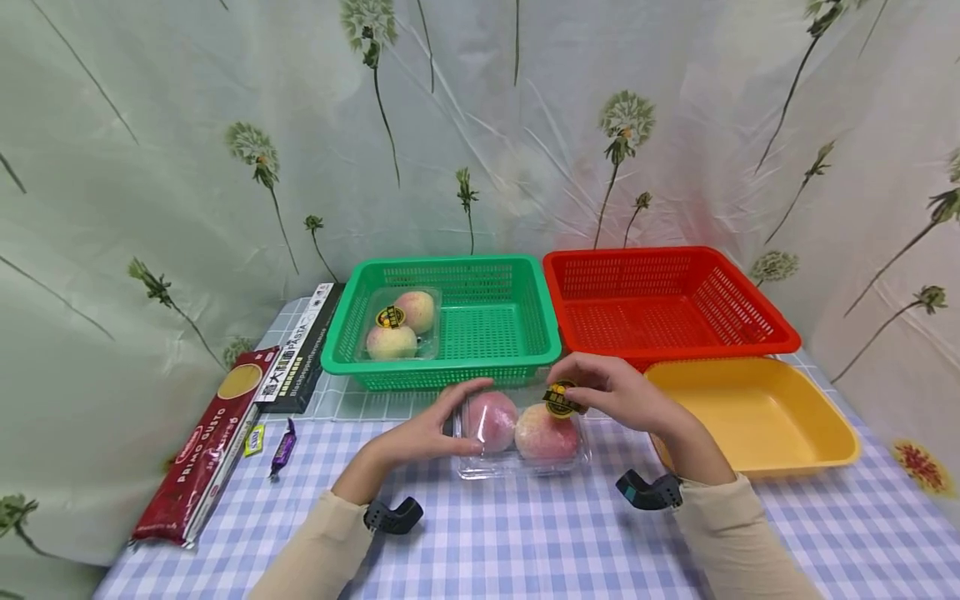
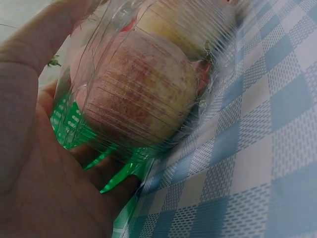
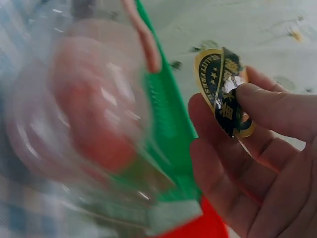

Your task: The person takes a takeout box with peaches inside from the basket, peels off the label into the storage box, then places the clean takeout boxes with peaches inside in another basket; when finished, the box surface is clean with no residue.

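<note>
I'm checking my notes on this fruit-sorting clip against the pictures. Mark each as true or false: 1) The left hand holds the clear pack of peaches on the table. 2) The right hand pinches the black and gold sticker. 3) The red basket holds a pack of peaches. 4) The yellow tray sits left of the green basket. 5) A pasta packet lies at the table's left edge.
1) True: the left hand grips the end of the clear pack.
2) True: the right hand pinches the sticker.
3) False: the red basket holds nothing visible; the other peach pack lies in the green basket.
4) False: the yellow tray sits at the right, in front of the red basket.
5) True: the pasta packet lies there.
</note>
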### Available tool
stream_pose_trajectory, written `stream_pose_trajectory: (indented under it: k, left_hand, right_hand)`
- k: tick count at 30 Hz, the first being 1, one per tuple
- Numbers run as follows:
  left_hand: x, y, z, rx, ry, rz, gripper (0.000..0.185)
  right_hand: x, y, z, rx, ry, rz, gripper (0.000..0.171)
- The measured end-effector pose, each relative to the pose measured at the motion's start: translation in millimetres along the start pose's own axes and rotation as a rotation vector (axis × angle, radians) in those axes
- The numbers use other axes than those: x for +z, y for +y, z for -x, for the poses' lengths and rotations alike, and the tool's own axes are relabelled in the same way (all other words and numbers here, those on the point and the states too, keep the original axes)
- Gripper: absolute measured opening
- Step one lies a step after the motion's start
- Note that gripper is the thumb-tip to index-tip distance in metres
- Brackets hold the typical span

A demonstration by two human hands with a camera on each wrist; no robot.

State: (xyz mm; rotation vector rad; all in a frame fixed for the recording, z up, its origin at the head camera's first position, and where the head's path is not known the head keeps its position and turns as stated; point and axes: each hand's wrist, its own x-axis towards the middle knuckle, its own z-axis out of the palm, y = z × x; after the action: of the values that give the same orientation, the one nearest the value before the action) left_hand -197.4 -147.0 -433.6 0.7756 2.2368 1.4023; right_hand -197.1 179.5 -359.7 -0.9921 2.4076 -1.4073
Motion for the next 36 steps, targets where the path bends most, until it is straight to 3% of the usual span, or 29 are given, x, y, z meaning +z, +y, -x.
stream_pose_trajectory:
  k: [7,11,20,29,36]
  left_hand:
    - [-0.8,-0.4,-1.1,0.013,-0.016,0.036,0.087]
    - [-0.8,-0.4,-1.6,0.014,-0.023,0.055,0.086]
    - [-0.8,-0.8,-1.7,0.002,-0.029,0.057,0.085]
    - [-1.1,0.1,-2.1,0.008,-0.019,0.064,0.085]
    - [0.3,2.9,-2.0,-0.005,-0.010,0.062,0.086]
  right_hand:
    - [-41,4,21,0.135,0.126,0.126,0.023]
    - [-63,11,36,0.217,0.148,0.228,0.029]
    - [-92,35,67,0.362,0.095,0.277,0.022]
    - [-97,56,74,0.450,-0.036,0.193,0.029]
    - [-96,68,80,0.493,-0.085,0.134,0.033]
